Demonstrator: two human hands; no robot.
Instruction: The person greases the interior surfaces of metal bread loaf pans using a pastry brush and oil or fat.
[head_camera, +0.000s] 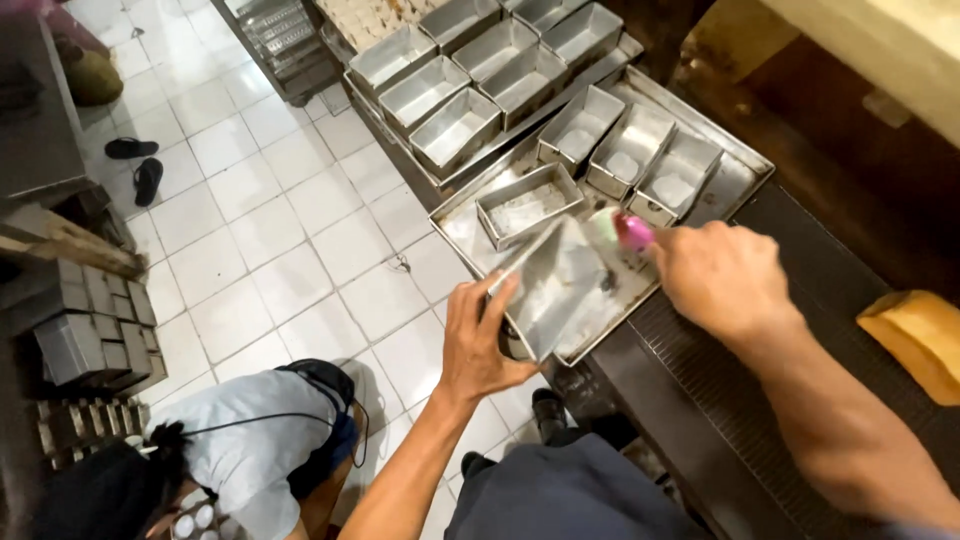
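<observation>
My left hand (478, 338) grips a rectangular metal loaf tin (556, 288), tilted on its side over the near end of a large metal tray (735, 182). My right hand (718, 275) is closed around a brush with a pink handle (632, 231), its pale tip at the tin's upper edge. On the same tray one tin (527, 204) lies just beyond the held one. Three more tins (630, 150) stand in a row at the tray's far side.
A second tray with several empty tins (470, 75) lies further back. Both trays rest on a dark counter (700, 400). A person in a light shirt (250, 450) crouches on the white tiled floor at lower left. Stacked tins (90, 330) stand at left. A yellow cloth (920, 335) lies at right.
</observation>
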